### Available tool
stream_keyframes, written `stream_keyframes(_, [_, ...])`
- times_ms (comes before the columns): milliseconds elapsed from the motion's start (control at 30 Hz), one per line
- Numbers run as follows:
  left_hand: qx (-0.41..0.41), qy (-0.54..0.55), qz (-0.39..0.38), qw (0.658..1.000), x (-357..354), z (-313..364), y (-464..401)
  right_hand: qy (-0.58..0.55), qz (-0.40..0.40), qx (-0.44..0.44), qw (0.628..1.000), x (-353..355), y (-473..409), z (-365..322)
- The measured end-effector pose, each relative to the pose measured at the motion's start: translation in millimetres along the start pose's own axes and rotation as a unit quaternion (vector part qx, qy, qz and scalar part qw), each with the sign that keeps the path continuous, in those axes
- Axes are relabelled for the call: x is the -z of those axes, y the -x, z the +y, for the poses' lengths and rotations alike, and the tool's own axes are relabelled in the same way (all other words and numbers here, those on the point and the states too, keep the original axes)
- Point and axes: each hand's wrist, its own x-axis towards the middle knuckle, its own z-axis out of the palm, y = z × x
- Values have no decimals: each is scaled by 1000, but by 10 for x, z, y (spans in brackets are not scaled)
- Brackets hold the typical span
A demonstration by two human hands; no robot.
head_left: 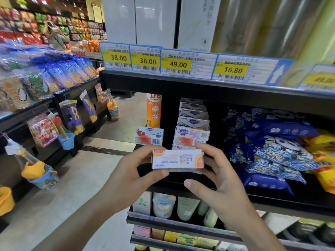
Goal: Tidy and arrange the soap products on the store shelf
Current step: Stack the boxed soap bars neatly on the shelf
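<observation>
— Where's the soap box (pixel 177 159) right now?

— Centre of the frame, held flat in front of the dark shelf (pixel 199 84). I have it between both hands. My left hand (pixel 130 171) is grasping its left end, fingers over the top edge and thumb under the bottom edge. My right hand (pixel 219 176) has its fingers curled round the right end; the thumb sits just below the box, and I can't tell whether it touches.

— So both grips are on it?

— Yes, each grip is closed round the box, one at either end.

— What's behind it?

— A stack of Safeguard boxes (pixel 193 127) just above and behind the held box, on the shelf. A single red and white box (pixel 148 135) lies to its left, with an orange bottle (pixel 154 110) standing behind that. Blue packets (pixel 272 151) fill the right of the frame. Yellow price tags (pixel 178 64) run along the shelf edge above.
</observation>
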Motion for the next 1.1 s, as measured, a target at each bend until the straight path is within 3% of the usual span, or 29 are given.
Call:
stream_keyframes(400, [82, 146, -62, 984, 27, 74, -84, 29, -34, 43, 998, -13, -71, -58])
stream_keyframes(800, [151, 147, -72, 975, 98, 122, -167, 55, -39, 55, 996, -34, -85, -137])
stream_keyframes(1100, [222, 205, -83, 950, 101, 86, -191, -34, -17, -9, 999, -50, -104, -131])
